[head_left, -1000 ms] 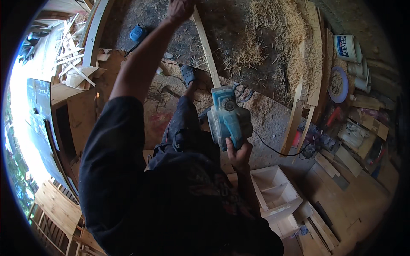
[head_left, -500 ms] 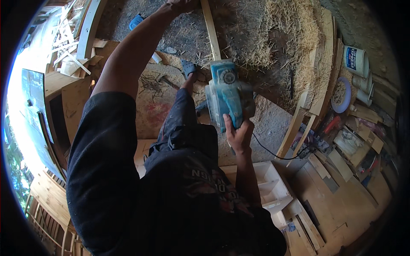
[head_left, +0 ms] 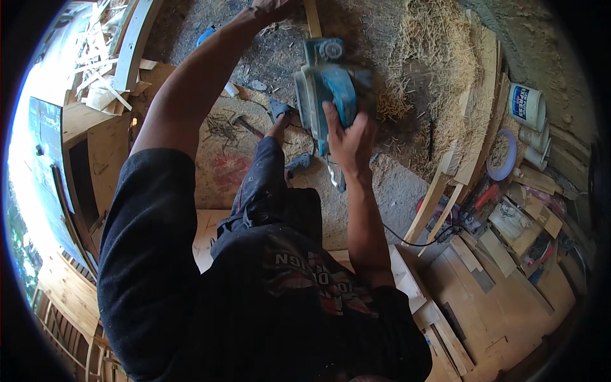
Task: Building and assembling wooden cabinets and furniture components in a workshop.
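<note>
My right hand [head_left: 352, 139] is wrapped round the rear handle of a teal electric planer [head_left: 336, 87], dusty and slightly blurred. The planer lies over a narrow wooden strip [head_left: 312, 18], whose far part shows beyond the tool's front knob. At the upper edge of the picture my left hand [head_left: 275, 9] is closed at the side of that strip, its fingertips partly cut off by the frame. Below the planer's rear end, a short pale end piece [head_left: 334, 173] sticks out toward me.
Wood shavings [head_left: 439, 70] lie heaped to the right, along long boards [head_left: 487, 95]. A white bucket [head_left: 527, 107] and a lilac ring-shaped lid [head_left: 502, 155] stand beyond. A black cord [head_left: 410, 244] trails right. A hammer [head_left: 247, 126] lies left of my sandalled foot [head_left: 279, 109].
My right hand has pushed the planer forward, away from me, along the strip, so less of the strip shows ahead of it. My left hand has stayed almost in place.
</note>
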### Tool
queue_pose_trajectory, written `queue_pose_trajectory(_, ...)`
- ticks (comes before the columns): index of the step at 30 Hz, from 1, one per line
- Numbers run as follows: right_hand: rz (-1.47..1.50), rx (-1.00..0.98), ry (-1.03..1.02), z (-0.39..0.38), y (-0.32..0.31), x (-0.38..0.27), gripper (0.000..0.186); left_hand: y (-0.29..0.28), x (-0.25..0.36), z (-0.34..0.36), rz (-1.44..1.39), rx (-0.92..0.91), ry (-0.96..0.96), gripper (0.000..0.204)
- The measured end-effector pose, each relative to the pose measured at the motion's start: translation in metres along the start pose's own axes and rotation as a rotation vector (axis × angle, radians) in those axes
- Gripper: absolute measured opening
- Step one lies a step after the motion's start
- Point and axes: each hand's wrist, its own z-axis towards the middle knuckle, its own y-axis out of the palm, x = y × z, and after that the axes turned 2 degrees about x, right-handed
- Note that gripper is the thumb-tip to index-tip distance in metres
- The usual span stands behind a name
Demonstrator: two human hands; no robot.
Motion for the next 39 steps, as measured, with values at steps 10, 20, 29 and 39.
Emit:
queue_pose_trajectory(10, -0.060, 0.152, -0.236, 0.125, 0.051, -0.008, 0.050, 0.024, -0.082, 0.068, -0.236, -0.246, -0.258, 0.053)
queue_pose_trajectory(20, -0.084, 0.138, -0.213, -0.003, -0.003, 0.005, 0.040, 0.030, -0.081, 0.074, -0.066, -0.474, -0.296, 0.045)
queue_pose_trajectory(29, -0.078, 0.034, 0.150, -0.172, -0.056, 0.019, 0.029, 0.046, -0.085, 0.056, -0.054, -0.200, -0.038, 0.033)
queue_pose_trajectory(39, -0.049, 0.024, -0.015, -0.008, -0.003, -0.003, 0.035, 0.013, -0.046, 0.055, -0.084, -0.245, -0.270, 0.047)
